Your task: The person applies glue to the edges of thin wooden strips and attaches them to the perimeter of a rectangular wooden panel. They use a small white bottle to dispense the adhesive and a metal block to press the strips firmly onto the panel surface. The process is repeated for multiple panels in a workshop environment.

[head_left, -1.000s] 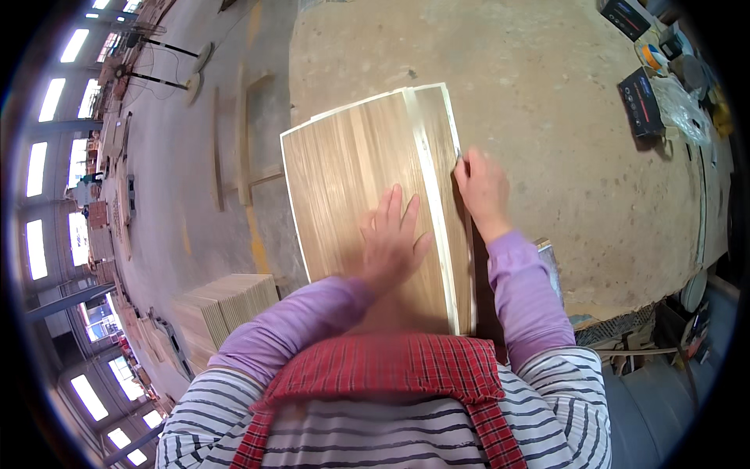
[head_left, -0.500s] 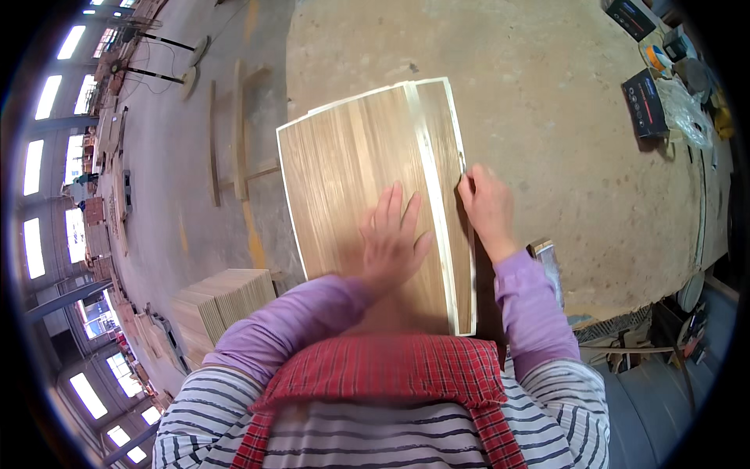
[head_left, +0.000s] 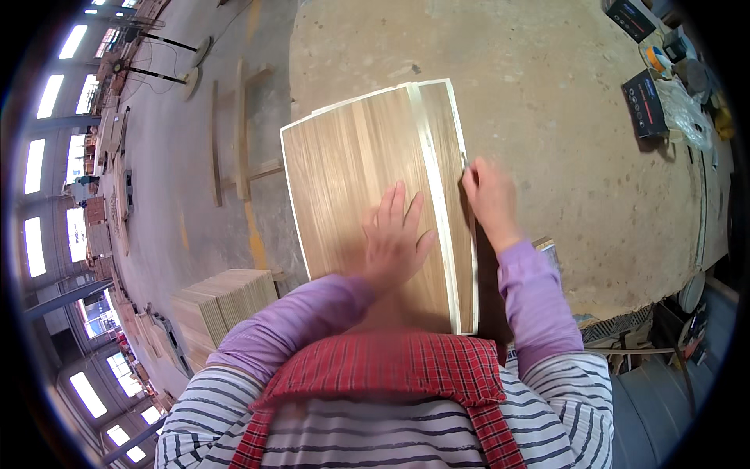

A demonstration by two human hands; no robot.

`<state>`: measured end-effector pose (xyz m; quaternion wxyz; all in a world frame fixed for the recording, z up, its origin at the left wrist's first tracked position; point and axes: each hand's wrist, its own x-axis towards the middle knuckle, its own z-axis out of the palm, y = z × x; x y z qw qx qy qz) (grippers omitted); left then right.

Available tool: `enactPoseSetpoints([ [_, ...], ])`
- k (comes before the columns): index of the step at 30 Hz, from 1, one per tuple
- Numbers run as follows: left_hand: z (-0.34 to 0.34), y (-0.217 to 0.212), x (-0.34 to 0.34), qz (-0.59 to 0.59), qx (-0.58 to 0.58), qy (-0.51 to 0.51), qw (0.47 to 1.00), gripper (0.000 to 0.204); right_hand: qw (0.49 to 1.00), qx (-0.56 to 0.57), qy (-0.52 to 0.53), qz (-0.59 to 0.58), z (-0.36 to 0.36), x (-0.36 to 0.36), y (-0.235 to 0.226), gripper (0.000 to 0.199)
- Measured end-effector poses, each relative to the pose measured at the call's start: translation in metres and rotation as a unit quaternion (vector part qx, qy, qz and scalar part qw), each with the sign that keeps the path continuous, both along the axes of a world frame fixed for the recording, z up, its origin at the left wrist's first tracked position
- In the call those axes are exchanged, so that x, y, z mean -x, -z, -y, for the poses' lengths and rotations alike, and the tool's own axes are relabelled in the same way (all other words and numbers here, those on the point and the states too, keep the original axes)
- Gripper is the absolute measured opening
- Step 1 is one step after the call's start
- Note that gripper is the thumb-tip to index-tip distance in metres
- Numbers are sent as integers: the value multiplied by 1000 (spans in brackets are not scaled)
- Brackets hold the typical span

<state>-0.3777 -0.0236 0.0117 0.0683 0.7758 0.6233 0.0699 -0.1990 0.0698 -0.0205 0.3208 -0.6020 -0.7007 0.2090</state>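
Observation:
A wood-grain panel [head_left: 336,164] with pale white edges lies over another such panel [head_left: 448,141], whose strip shows along the right side. My left hand [head_left: 394,238] rests flat on the upper panel, fingers stretched and a little apart. At the right edge of the lower panel is my right hand [head_left: 492,199], its fingers curled and the tips pressed together against the white edge. Whatever the fingertips may hold is too small and hidden to make out.
The panels lie on a worn brown worktable [head_left: 562,102]. Dark boxes [head_left: 645,105] and a clear plastic bag [head_left: 687,117] stand at the far right. A narrow block [head_left: 547,252] lies beside my right forearm. Left of the table, a stack of boards [head_left: 226,301] stands on the floor.
My right hand has slid slightly farther up along the panel's right edge. The left hand stays flat in the same spot on the upper panel.

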Motion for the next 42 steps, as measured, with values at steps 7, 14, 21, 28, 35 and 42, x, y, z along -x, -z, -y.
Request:
enactPoseSetpoints([
  [7,1,-1,-3,-3,-1,-4,1000,67,1000,-9,-4,-7,6,-1,3,13],
  [14,1,3,-2,1,-6,-7,1000,68,998,45,7,-32,1,0,1,13],
  [21,0,4,0,26,-9,-6,1000,68,999,32,-11,-31,2,0,5,11],
  [28,0,1,-2,5,-6,-4,1000,70,999,-22,6,-45,-4,1,-5,12],
  [35,2,1,-2,32,4,-11,999,68,997,59,14,-36,-7,4,-6,13],
  [42,-1,-1,-2,-5,-12,4,1000,66,995,104,-2,10,13,-2,-10,10],
])
